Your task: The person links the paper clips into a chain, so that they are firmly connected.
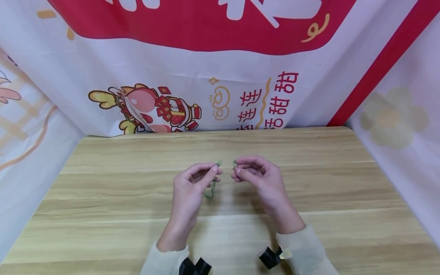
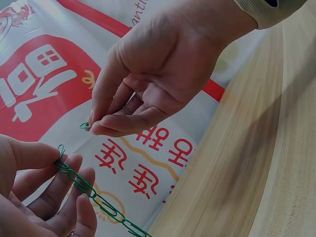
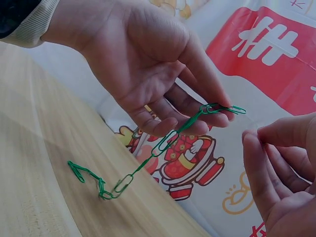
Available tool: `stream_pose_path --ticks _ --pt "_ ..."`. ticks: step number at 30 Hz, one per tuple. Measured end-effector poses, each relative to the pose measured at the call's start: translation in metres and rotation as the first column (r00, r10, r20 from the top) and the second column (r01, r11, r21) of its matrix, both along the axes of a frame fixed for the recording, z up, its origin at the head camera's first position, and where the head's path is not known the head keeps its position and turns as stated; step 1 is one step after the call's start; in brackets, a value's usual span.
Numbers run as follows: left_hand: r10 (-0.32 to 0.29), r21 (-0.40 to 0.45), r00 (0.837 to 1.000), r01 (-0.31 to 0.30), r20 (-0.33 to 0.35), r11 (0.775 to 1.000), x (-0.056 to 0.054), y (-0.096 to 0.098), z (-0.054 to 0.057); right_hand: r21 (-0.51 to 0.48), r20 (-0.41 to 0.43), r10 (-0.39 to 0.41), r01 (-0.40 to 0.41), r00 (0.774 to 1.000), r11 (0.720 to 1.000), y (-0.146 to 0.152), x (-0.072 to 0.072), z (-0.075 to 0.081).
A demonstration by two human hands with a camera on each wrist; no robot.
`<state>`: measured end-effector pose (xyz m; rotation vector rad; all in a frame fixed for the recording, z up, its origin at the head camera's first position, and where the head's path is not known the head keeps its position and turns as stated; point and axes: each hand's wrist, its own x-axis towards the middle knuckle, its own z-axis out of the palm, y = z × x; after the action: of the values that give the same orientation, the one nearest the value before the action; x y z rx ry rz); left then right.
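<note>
A chain of several linked green paper clips (image 3: 166, 141) hangs from my left hand (image 1: 190, 188), whose thumb and forefinger pinch its top clip. In the right wrist view the chain slants down from the fingers, its lower end reaching the wooden table. The end of the top clip sticks out past the fingertips toward the other hand. Across a small gap, my right hand (image 1: 262, 179) pinches a single green paper clip (image 2: 84, 126) between thumb and forefinger. Only a small loop of that clip shows; the rest is hidden by the fingertips.
Under both hands lies the wood-grain table (image 1: 103, 214). A white cloth (image 1: 192, 68) printed with red shapes and a cartoon figure hangs behind its far edge. More printed cloth (image 1: 395, 160) closes off the sides. Black wrist cameras (image 1: 270, 258) sit at the sleeves.
</note>
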<state>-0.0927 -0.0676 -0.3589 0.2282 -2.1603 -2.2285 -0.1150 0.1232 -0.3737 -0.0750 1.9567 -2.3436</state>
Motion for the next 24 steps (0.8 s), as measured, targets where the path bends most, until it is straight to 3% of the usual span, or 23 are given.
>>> stream_pose_path --ticks 15,19,24 --pt "-0.04 -0.002 0.999 0.04 0.005 0.999 0.001 0.002 -0.001 0.068 -0.014 -0.082 0.083 0.997 0.994 -0.002 0.001 0.001" --pt "-0.049 0.022 0.998 0.048 0.035 0.999 0.001 0.002 -0.001 0.146 -0.096 -0.123 0.136 0.988 0.98 -0.006 0.004 -0.002" --pt "-0.057 0.058 0.996 0.053 0.075 0.997 0.002 0.004 -0.001 0.201 -0.254 -0.137 0.19 0.958 0.961 -0.013 0.009 -0.007"
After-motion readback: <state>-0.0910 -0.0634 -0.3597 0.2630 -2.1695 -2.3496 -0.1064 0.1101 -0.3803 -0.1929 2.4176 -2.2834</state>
